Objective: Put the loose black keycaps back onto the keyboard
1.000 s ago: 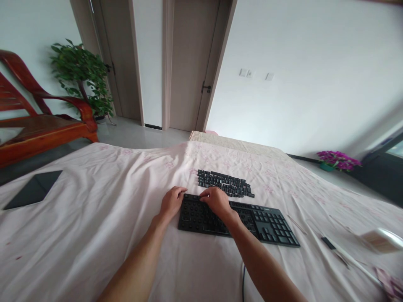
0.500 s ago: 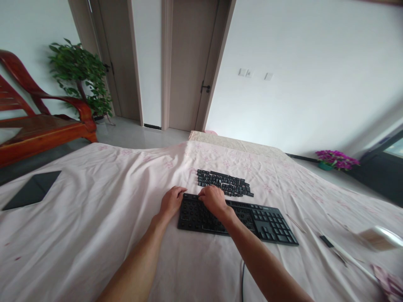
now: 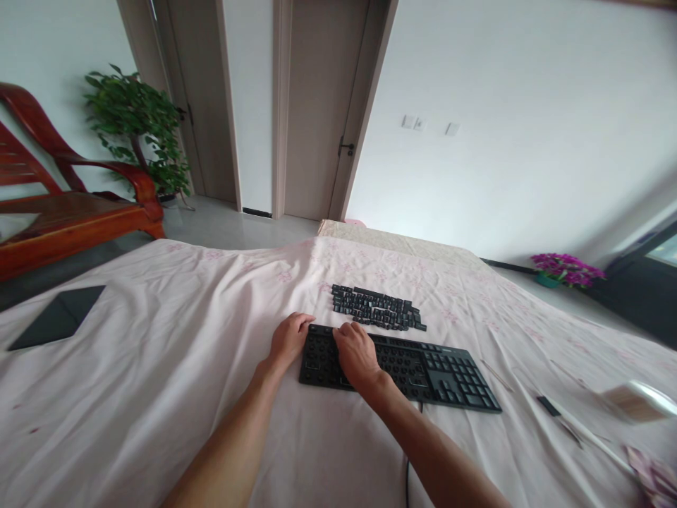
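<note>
A black keyboard [image 3: 460, 377] lies across the cloth. Its left and middle part is stripped of keycaps, while caps still sit on the right-hand blocks. My left hand [image 3: 288, 341] grips the keyboard's upper left corner, fingers curled at the edge. Over the stripped part, my right hand [image 3: 357, 354] is closed with its fingertips down at the top row, near the left end. Whatever those fingers pinch is hidden. Just beyond the keyboard, loose black keycaps [image 3: 378, 309] are laid out in rows. A cable [image 3: 407, 471] runs from the keyboard toward me.
A pale pink flowered cloth [image 3: 174, 395] covers the surface. At left lies a dark tablet [image 3: 57, 317]. Toward the right are a thin stick [image 3: 497, 375], a brush-like tool with a black part [image 3: 549, 406], a blurred container [image 3: 642, 401] and a crumpled pink cloth [image 3: 653, 474].
My right hand has shifted slightly down and pulled back a little from the keycap rows, with its forearm moving left. My left hand stays at the keyboard's corner.
</note>
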